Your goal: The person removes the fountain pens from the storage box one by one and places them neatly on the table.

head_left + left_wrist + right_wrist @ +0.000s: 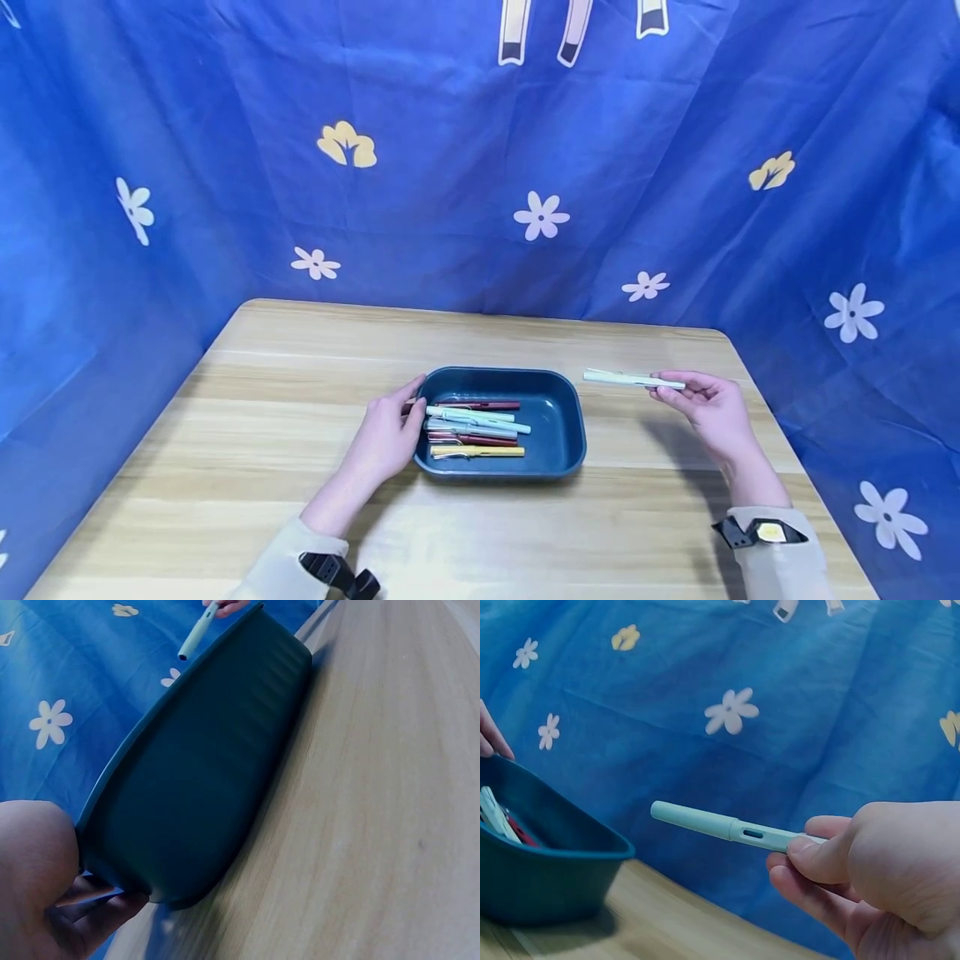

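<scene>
A dark teal plastic bin [501, 477] stands on the table. My left hand [384, 433] grips its left end, thumb over the rim and fingers against the outer wall [180, 780]. My right hand [712, 408], raised to the right of the bin, pinches a pale mint fountain pen [697, 819] near one end between thumb and fingers. The capped end points left toward the bin. Inside the bin several pens lie side by side: a yellow pen [487, 452] in front, pale mint pens [517, 427] and a light blue one in the middle, a dark red pen [498, 406] at the back.
The light wood table [315, 350] spreads around the bin, its rounded back corners near a blue curtain [450, 167] with white and yellow flowers. The curtain also hangs along the left and right sides. Each wrist wears a black strap [761, 532] over a light sleeve.
</scene>
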`<state>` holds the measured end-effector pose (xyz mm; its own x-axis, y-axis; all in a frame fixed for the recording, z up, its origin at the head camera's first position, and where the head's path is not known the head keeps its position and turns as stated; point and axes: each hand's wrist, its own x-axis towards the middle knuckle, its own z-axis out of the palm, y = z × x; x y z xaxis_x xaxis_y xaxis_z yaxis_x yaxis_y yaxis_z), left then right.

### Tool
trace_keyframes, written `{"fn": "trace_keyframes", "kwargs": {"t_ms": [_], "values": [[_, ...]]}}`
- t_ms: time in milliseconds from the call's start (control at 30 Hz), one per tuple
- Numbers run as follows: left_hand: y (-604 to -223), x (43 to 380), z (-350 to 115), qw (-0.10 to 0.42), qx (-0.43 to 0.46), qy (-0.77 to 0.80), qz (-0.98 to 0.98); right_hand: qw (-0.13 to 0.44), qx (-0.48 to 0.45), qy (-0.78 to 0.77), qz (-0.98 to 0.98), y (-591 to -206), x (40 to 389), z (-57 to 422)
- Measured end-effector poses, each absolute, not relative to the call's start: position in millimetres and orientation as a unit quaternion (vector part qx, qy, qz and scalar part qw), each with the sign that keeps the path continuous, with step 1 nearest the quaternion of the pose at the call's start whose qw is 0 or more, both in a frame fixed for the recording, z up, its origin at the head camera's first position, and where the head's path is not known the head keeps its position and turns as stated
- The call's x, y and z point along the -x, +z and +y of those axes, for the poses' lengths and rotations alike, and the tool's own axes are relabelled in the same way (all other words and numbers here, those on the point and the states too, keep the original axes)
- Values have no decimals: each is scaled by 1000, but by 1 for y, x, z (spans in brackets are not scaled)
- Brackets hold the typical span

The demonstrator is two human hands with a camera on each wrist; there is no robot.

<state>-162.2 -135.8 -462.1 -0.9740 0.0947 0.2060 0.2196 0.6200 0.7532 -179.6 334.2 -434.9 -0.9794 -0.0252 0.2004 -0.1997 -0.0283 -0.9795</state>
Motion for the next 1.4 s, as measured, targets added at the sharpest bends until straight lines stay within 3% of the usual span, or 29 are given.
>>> {"fn": "trace_keyframes", "kwargs": {"t_ms": [500,1133,1400], "values": [[-467,156,-138,71,79,-417,-903,34,-65,718,-692,-470,183,356],[-464,161,-136,66,79,-421,-901,12,-18,665,-747,-494,193,349],[-463,163,-134,69,82,-424,-899,44,-42,573,-817,-498,198,347]]}}
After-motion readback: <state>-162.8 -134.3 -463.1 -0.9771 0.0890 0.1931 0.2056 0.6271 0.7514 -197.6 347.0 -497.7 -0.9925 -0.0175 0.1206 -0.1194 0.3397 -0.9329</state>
